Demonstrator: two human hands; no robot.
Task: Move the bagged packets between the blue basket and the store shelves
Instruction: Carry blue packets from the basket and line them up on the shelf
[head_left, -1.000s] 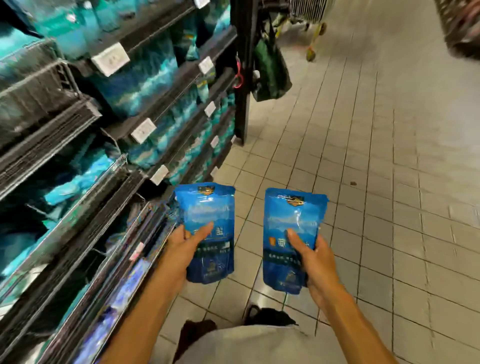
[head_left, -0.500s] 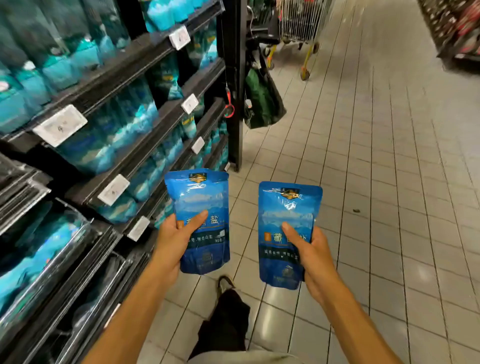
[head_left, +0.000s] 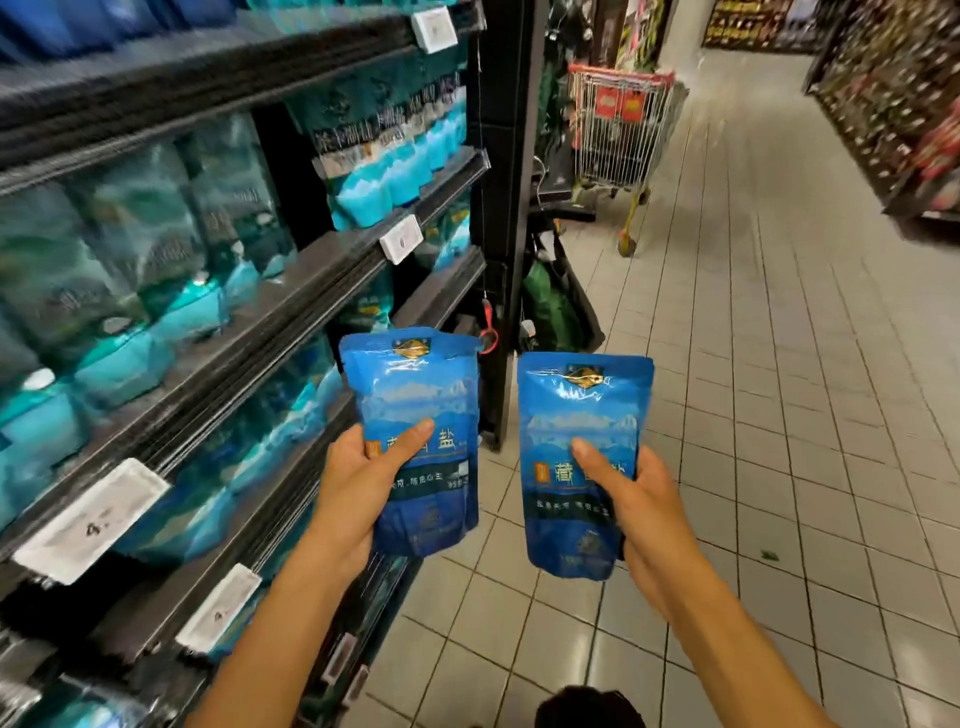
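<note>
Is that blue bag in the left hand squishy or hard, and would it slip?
The blue bag in the left hand is probably squishy: its glossy film is wrinkled near the top. It stands upright from a low grip, so it seems packed fairly firm. The shiny plastic could be a bit slippery.

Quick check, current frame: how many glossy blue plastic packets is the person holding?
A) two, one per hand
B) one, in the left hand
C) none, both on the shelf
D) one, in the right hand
A: the left hand grips one glossy blue plastic packet and the right hand grips another blue packet, both upright above the tiled floor.
</note>
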